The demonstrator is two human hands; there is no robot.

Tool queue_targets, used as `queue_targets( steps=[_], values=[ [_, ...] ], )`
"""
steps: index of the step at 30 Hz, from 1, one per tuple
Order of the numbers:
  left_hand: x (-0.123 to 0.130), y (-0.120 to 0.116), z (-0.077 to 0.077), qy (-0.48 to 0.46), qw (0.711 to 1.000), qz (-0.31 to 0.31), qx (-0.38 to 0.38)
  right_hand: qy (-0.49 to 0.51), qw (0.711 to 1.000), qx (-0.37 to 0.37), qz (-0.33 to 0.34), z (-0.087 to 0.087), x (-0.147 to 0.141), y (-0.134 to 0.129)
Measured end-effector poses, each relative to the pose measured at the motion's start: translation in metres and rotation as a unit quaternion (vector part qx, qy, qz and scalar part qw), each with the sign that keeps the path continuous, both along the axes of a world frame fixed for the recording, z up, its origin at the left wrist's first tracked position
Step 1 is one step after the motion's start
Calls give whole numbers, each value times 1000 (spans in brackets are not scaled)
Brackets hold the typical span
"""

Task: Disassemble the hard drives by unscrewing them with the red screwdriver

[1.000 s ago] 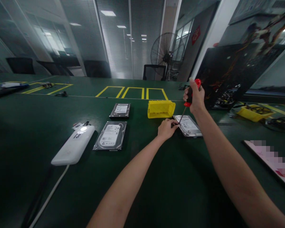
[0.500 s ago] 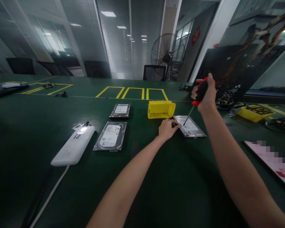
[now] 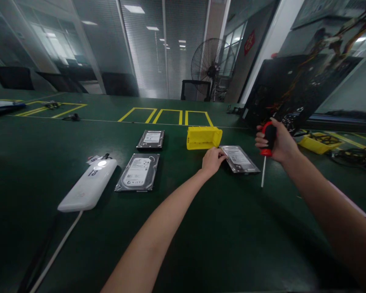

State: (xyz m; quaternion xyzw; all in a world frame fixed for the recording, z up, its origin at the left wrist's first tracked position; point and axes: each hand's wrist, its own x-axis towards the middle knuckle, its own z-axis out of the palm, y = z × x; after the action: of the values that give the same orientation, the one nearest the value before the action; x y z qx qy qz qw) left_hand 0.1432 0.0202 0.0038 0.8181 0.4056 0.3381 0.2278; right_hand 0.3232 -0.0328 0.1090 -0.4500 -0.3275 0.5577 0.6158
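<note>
My right hand (image 3: 277,140) is wrapped round the red and black handle of a screwdriver (image 3: 267,138), whose shaft points down to the right of a hard drive (image 3: 239,159), apart from it. That drive lies flat, label up. My left hand (image 3: 212,160) has its fingers closed at the drive's left edge, pinching or steadying it; the fingertips are partly hidden. Just behind the left hand, a yellow plastic bin (image 3: 203,138) lies on its side with its opening towards me.
Two more hard drives lie to the left, one nearer (image 3: 138,173) and one farther (image 3: 151,139). A white power bank (image 3: 90,183) with a cable is at the far left. At the right stand a black computer case (image 3: 271,89) and another yellow bin (image 3: 319,144) beside cables.
My right hand has drawn the screwdriver off the hard drive, moving it right and down. My left hand stays at the drive's left edge. The view has shifted slightly.
</note>
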Motion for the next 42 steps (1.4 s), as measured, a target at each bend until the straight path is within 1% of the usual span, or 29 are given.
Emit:
queue_targets(
  steps=[1,3,5,7,9,11,13,15,16,18,19,20,21,22,26,28,30,32,37,42],
  values=[
    [0,0,0,3,1000,0,7,15,999,-41,31,-5,-1,-7],
    [-2,1,1,6,1000,-5,13,19,992,-103,64,-16,-4,-20],
    [-5,3,2,13,1000,-15,14,-10,990,-118,81,-26,-8,-29],
    [-9,4,5,29,999,-32,21,-61,987,-113,101,-33,-12,-34],
    [-12,5,10,60,996,-55,45,-124,978,-115,124,-37,-14,-37],
    [-14,5,17,104,988,-82,82,-204,960,-129,144,-39,-16,-38],
    [-15,4,23,146,977,-97,124,-301,934,-132,139,-41,-16,-38],
    [-14,2,27,186,962,-103,170,-418,895,-119,97,-45,-14,-37],
    [-13,2,28,208,954,-104,188,-483,866,-109,64,-48,-13,-36],
    [-11,2,29,246,941,-105,209,-606,790,-94,0,-54,-9,-33],
    [-9,2,29,263,936,-105,211,-654,751,-88,-21,-57,-7,-31],
    [-7,3,30,277,931,-106,213,-689,720,-81,-34,-60,-5,-30],
    [-6,4,30,289,926,-109,216,-711,698,-75,-38,-63,-3,-28],
    [-4,5,31,299,921,-113,222,-727,682,-69,-40,-65,-2,-27],
    [4,10,33,336,894,-125,269,-775,628,-70,-37,-70,-6,-26],
    [7,12,32,349,880,-130,294,-792,605,-73,-35,-71,-9,-27],
    [9,13,31,353,872,-135,312,-801,593,-72,-36,-71,-12,-28],
    [11,13,30,351,872,-136,313,-805,588,-71,-38,-70,-14,-29],
    [13,11,29,343,885,-118,293,-809,582,-72,-32,-69,-16,-31],
    [12,6,29,330,907,-75,251,-816,573,-76,-25,-69,-17,-31]
  ],
)
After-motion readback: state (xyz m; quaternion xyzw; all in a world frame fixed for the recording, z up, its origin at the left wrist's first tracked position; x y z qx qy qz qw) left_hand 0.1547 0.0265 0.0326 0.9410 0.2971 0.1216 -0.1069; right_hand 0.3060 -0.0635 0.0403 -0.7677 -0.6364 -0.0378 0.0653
